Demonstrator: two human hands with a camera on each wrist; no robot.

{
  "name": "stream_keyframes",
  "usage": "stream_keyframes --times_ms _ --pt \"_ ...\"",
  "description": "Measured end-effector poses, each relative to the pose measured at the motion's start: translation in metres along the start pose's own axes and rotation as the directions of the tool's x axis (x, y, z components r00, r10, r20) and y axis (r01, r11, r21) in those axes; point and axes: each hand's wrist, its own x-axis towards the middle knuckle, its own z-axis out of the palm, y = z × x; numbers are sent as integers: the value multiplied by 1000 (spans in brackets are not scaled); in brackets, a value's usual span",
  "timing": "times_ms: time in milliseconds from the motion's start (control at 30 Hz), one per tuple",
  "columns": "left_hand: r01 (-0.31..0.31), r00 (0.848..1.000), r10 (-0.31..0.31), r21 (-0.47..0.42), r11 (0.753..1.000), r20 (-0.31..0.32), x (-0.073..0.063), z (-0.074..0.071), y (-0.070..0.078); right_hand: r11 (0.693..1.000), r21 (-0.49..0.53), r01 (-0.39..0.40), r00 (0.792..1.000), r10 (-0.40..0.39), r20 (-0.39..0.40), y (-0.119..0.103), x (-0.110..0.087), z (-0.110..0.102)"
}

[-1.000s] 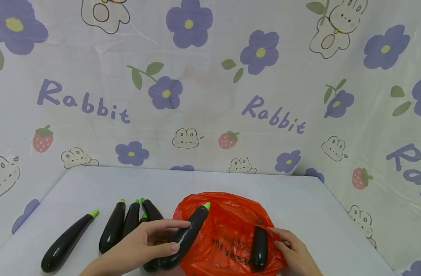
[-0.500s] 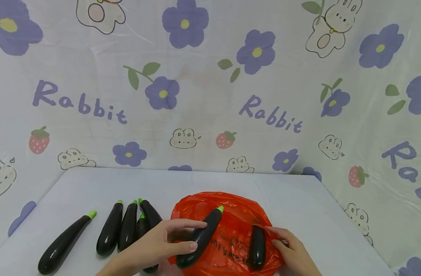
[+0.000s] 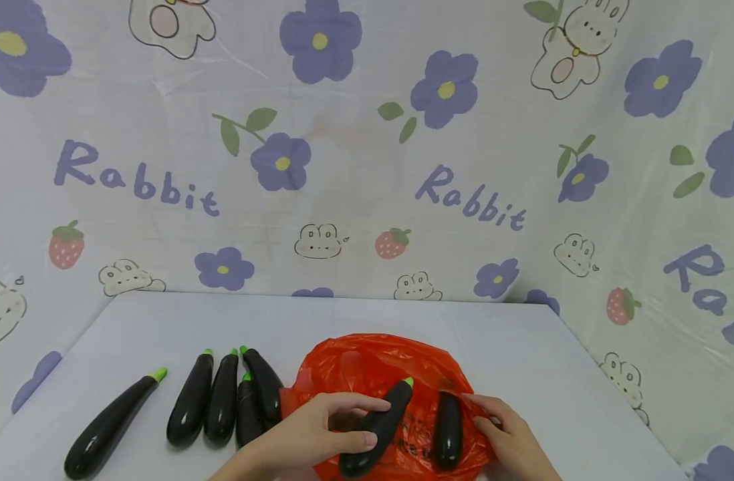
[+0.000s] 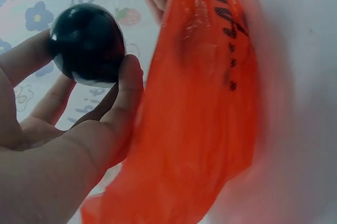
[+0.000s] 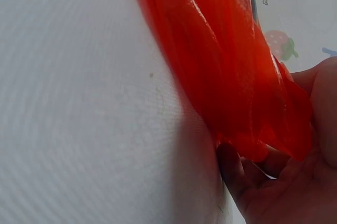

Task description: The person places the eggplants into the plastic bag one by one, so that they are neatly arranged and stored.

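Note:
My left hand [image 3: 319, 427] grips a dark, glossy eggplant [image 3: 382, 427] with a bright green stem, thumb on the near side and fingers on the far side. The eggplant is tilted over the open red plastic bag [image 3: 367, 354]; the left wrist view shows its rounded end [image 4: 88, 44] beside the bag's wall [image 4: 195, 118]. A second eggplant [image 3: 448, 431] lies in the right part of the bag. At the bag's right edge, my right hand [image 3: 514, 437] pinches the plastic, and the right wrist view shows the gathered film [image 5: 226, 76] between thumb and fingers.
Several more eggplants [image 3: 189, 401] lie close together on the white table [image 3: 493, 334] left of the bag. One eggplant [image 3: 114, 424] lies apart at the far left. A printed curtain [image 3: 355, 200] hangs behind the table.
My left hand has carried its eggplant rightward from the bag's left edge to over the bag's middle. The right hand keeps its hold on the bag's edge. The view has shifted slightly.

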Motion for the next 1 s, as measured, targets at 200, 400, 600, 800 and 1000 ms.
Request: stream_keyframes --times_ms 200,400,600,800,1000 --pt "49 999 -49 -27 998 0 11 3 -9 998 -51 21 1000 -22 -9 0 2 0" --pt "60 998 -58 60 996 -30 21 10 -16 995 -91 28 999 -29 -13 -1 1 -1" --pt "44 998 -37 142 989 -51 32 20 -20 996 -84 26 1000 -27 -12 0 1 -1" --pt "61 996 -51 139 988 -78 45 28 -24 996 -81 28 1000 -28 -6 1 1 -1" --pt "51 994 -34 173 984 -99 60 34 -28 986 -157 46 999 -49 -15 0 1 -2"
